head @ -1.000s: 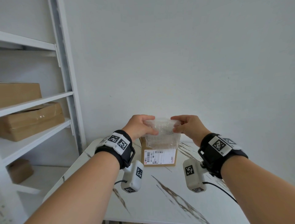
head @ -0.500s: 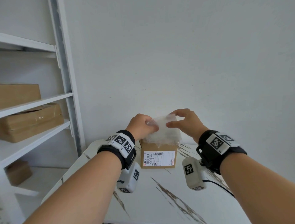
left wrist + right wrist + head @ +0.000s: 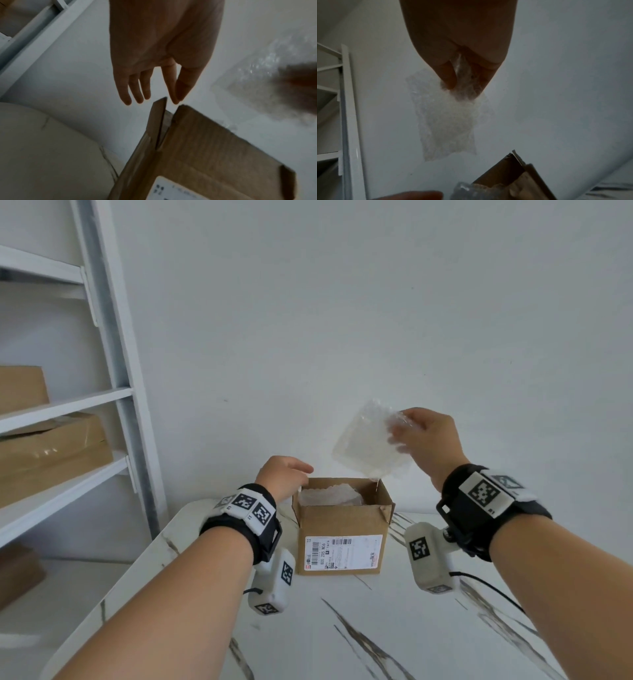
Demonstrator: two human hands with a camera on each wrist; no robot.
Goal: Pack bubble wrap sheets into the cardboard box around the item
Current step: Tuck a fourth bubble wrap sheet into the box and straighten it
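Bubble wrap sheet now lifted, right-handed.

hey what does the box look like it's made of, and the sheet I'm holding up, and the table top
Box: brown corrugated cardboard, matte, with a raw cut flap edge. Sheet: clear plastic bubble wrap, glossy and bubbled. Table top: looks like white marble or an imitation, smooth, dark-veined.

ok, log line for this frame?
left hand: open, at box left rim | right hand: pinching bubble wrap sheet above box | box: open, wrap already inside
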